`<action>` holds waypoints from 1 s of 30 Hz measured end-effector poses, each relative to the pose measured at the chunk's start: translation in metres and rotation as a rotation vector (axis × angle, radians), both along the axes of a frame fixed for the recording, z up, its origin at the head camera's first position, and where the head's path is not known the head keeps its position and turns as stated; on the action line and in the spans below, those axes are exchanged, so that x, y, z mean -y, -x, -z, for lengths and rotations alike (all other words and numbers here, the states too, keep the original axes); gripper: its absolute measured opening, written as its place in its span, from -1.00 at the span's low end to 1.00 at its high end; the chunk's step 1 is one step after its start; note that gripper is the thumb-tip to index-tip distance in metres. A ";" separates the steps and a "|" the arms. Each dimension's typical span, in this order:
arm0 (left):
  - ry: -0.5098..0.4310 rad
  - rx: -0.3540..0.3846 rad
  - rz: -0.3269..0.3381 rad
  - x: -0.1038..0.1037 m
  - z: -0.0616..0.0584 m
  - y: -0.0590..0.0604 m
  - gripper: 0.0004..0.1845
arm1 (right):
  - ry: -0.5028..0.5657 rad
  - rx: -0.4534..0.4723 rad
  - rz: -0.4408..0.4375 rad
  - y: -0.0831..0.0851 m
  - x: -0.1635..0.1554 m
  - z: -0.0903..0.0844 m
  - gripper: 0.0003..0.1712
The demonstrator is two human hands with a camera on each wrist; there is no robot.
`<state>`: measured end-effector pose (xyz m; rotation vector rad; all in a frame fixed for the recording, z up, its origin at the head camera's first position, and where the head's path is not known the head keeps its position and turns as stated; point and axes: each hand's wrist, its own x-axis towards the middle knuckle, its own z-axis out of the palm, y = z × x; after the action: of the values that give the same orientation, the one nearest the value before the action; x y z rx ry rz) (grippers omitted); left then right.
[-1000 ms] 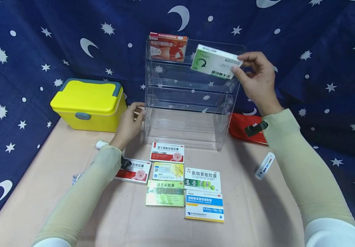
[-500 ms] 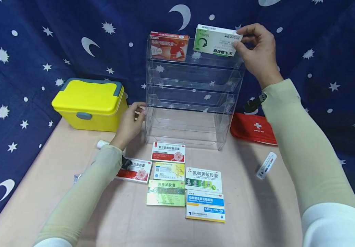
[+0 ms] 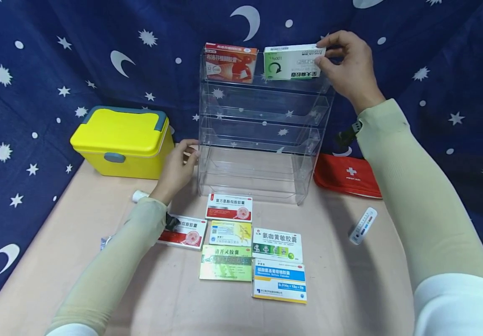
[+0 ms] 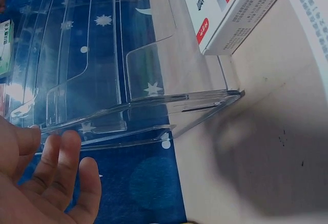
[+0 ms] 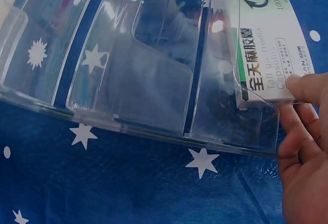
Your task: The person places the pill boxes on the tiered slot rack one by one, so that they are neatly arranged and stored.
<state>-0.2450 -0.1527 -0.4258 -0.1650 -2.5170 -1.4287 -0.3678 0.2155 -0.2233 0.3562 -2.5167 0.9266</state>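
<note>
- The yellow box [image 3: 120, 148] stands shut at the table's [image 3: 350, 289] left rear, against the starred cloth [image 3: 36, 70].
- The left hand [image 3: 177, 167] lies just right of it, at the lower left edge of the clear rack [image 3: 262, 126]; its fingers are loosely extended, fingertips [image 4: 69, 147] touching the rack's side wall and gripping nothing, as the left wrist view shows.
- The left forearm, in a pale sleeve, runs from the near left corner up to the rack, crossing over a red-and-white box [image 3: 184, 232].
- In front of the rack lie five more boxes flat on the table: another red-and-white one [image 3: 229, 207], a yellow-green one [image 3: 230, 233], a green foil one [image 3: 225, 262], a white one with green [image 3: 277, 244] and a blue-and-white one [image 3: 279, 281].
- An orange box [image 3: 230, 63] stands upright in the left half of the rack's top tier.
- The green-and-white box [image 3: 291, 62] stands just right of it in the top tier, its print upside down, close beside the orange box; I cannot tell whether they touch.
- The right hand [image 3: 348, 65] pinches that box at its right end: thumb and forefinger close on the upper right corner, the other fingers curled behind; in the right wrist view the fingertips [image 5: 302, 88] press the box's end behind the tier's clear front lip.
- The right arm reaches up and forward from the near right, wrist level with the top tier.
- A red first-aid pouch [image 3: 344, 175] lies right of the rack, and a white thermometer strip [image 3: 362, 226] nearer.
</note>
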 end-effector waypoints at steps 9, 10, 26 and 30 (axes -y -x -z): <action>0.001 -0.005 0.009 0.000 0.001 0.000 -0.65 | -0.025 0.019 0.032 -0.001 -0.006 0.001 -0.64; -0.001 -0.004 0.008 0.001 0.001 0.000 -0.65 | -0.025 0.025 0.038 -0.001 -0.007 0.001 -0.65; 0.002 -0.003 0.006 0.000 0.002 0.000 -0.65 | -0.063 0.088 0.128 -0.003 -0.015 0.006 -0.63; 0.006 -0.009 0.005 0.000 0.002 0.000 -0.64 | -0.102 0.051 0.131 -0.002 -0.016 0.007 -0.62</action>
<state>-0.2447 -0.1527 -0.4278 -0.1793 -2.5154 -1.4197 -0.3656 0.2315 -0.2307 0.1987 -2.6049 0.7680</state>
